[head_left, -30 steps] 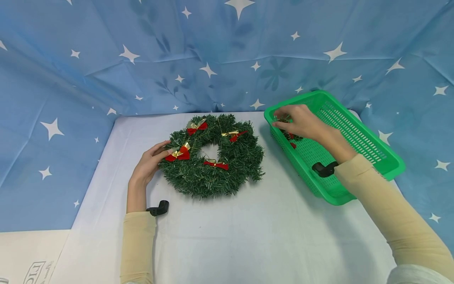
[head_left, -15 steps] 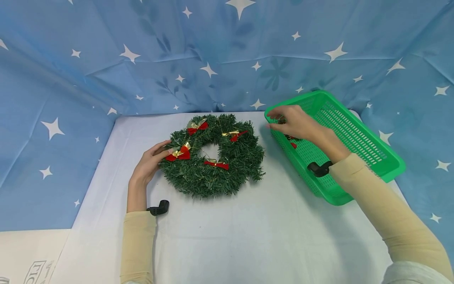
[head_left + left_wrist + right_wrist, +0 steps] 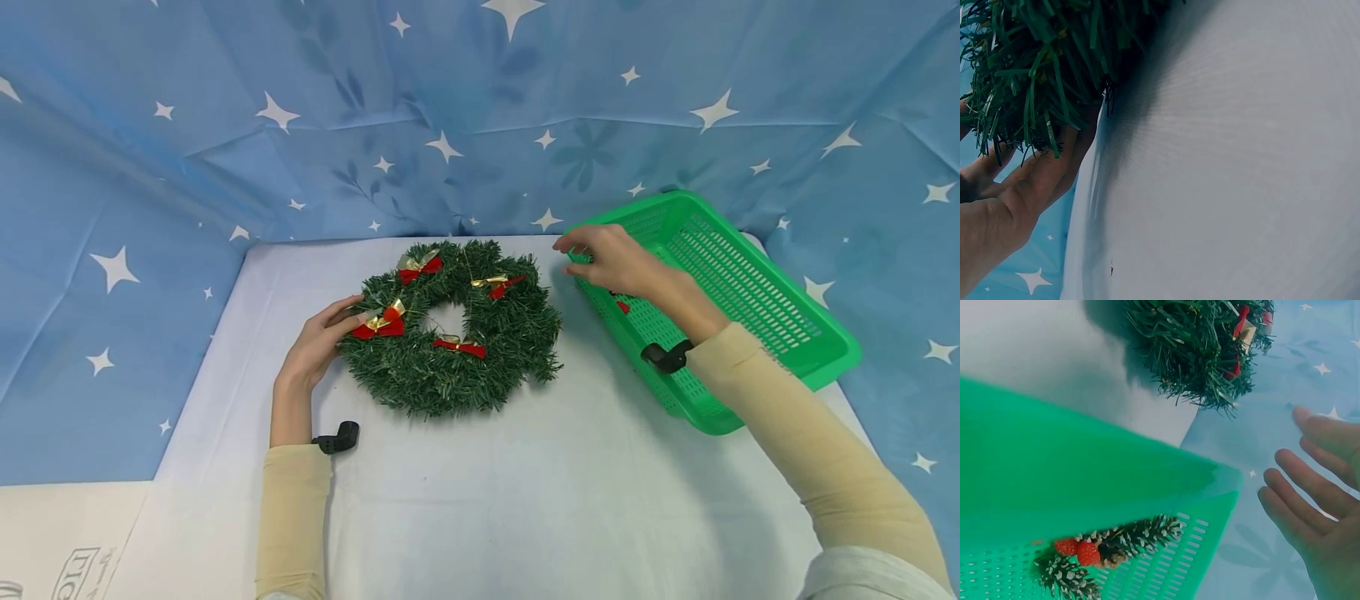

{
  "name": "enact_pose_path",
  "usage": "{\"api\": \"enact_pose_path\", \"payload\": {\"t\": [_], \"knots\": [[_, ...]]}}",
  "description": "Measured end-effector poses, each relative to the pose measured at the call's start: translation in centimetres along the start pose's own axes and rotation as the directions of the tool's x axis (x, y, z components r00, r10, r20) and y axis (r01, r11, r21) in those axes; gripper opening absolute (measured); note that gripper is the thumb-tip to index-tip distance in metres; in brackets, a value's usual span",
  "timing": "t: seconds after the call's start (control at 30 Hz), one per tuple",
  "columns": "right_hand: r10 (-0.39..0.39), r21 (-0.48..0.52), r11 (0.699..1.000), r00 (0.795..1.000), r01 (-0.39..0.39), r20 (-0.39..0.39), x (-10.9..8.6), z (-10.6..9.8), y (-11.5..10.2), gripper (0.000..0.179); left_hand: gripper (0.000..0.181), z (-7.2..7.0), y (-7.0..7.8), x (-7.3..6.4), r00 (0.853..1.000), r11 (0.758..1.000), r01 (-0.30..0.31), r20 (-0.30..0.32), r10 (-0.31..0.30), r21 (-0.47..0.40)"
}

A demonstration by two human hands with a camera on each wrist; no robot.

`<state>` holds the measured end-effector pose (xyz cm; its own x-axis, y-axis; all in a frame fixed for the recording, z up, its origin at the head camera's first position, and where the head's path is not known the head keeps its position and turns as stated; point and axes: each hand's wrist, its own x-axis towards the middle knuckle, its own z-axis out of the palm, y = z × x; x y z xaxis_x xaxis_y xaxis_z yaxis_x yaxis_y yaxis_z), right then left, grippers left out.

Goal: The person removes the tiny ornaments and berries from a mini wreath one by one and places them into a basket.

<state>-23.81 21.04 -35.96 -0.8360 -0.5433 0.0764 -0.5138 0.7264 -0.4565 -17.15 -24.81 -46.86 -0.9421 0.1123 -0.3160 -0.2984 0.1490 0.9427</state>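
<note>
A green artificial Christmas wreath with red and gold bows lies on the white tabletop. My left hand grips its left edge, the thumb by a bow. In the left wrist view, the fingers go in under the green needles. Above the far left corner of the green basket is my right hand. Its fingers are apart and hold nothing, as the right wrist view shows. Inside the basket lies a frosted pine sprig with red berries, mostly hidden by my hand in the head view.
White cloth covers the table. A blue curtain with white stars hangs behind and along both sides. Cardboard with printing shows at the lower left.
My right hand has moved left a little, from over the sprig in the basket to the basket's far left rim. The left hand and the wreath have stayed put.
</note>
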Motion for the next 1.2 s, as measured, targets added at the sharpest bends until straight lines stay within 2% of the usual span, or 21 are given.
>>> {"api": "enact_pose_path", "payload": {"t": [0.13, 0.63, 1.2], "knots": [[0.008, 0.015, 1.0, 1.0, -0.009, 0.024, 0.3, 0.3, -0.3, 0.034, 0.068, 0.0, 0.0, 0.1, 1.0, 1.0, -0.001, 0.0, 0.001, 0.002], [-0.058, 0.03, 0.998, 0.997, 0.057, 0.051, 1.6, 1.7, -1.7, 0.033, 0.067, 0.0, -0.1, 0.0, 1.0, 1.0, 0.0, -0.01, 0.0, 0.002], [-0.135, 0.053, 0.99, 0.99, 0.133, 0.049, 3.4, 4.0, -3.6, 0.032, 0.066, 0.1, -0.3, 0.1, 1.0, 1.0, -0.008, -0.016, 0.008, -0.005]]}}
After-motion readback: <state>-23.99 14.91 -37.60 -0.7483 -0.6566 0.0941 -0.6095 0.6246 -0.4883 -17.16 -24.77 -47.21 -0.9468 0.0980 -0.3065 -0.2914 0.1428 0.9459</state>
